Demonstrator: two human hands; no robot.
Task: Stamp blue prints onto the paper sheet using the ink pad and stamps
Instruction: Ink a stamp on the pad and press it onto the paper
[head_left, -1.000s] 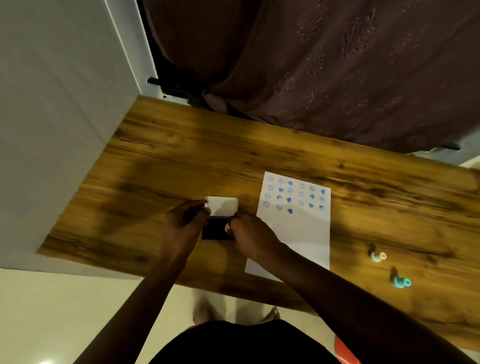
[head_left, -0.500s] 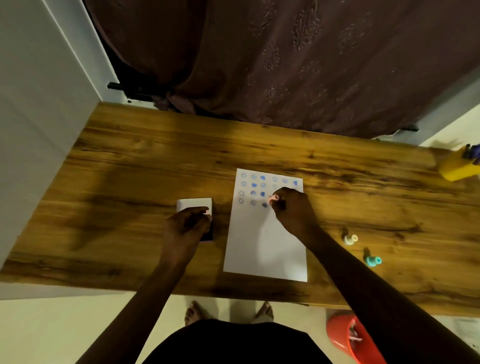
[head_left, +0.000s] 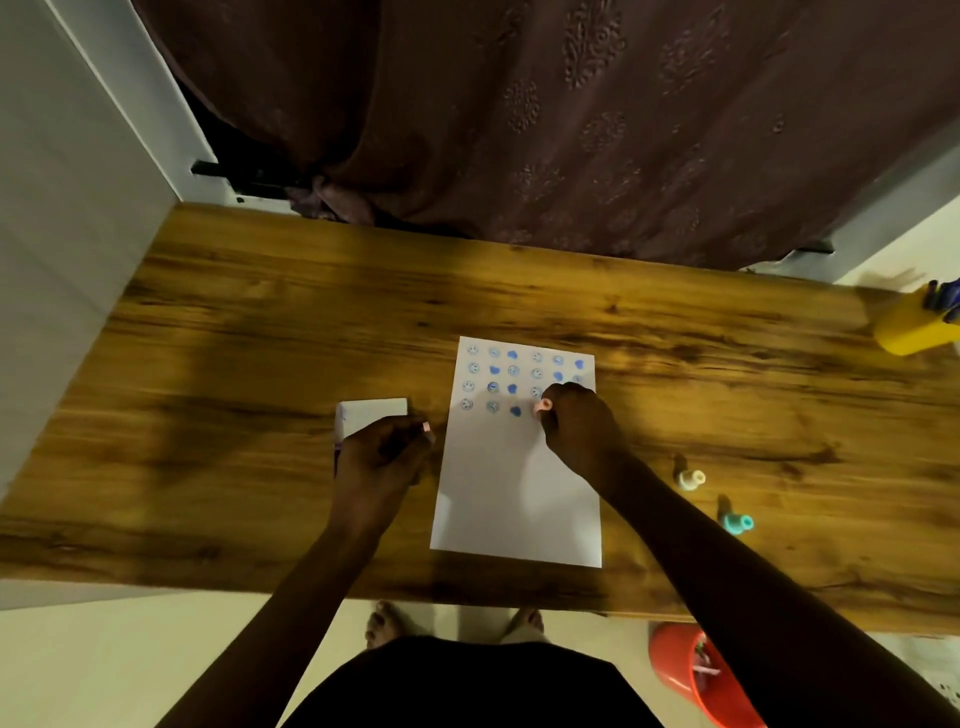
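Observation:
A white paper sheet (head_left: 514, 499) lies on the wooden table (head_left: 260, 338), its upper part filled with rows of blue smiley and heart prints. My right hand (head_left: 579, 426) is closed on a small pink stamp (head_left: 543, 406), pressed down on the sheet in the fourth row, right of a blue heart print. My left hand (head_left: 382, 454) rests over the ink pad (head_left: 363, 418), whose white open lid shows above the fingers. The dark pad surface is mostly hidden under that hand.
A cream stamp (head_left: 691, 478) and a teal stamp (head_left: 737, 522) lie on the table right of the sheet. A yellow pen holder (head_left: 914, 325) stands at the far right edge. A dark curtain hangs behind the table; a red bin (head_left: 685, 670) sits on the floor.
My right hand left the ink pad, carried the stamp right onto the sheet and now presses further right in the fourth row. My left hand stayed on the ink pad.

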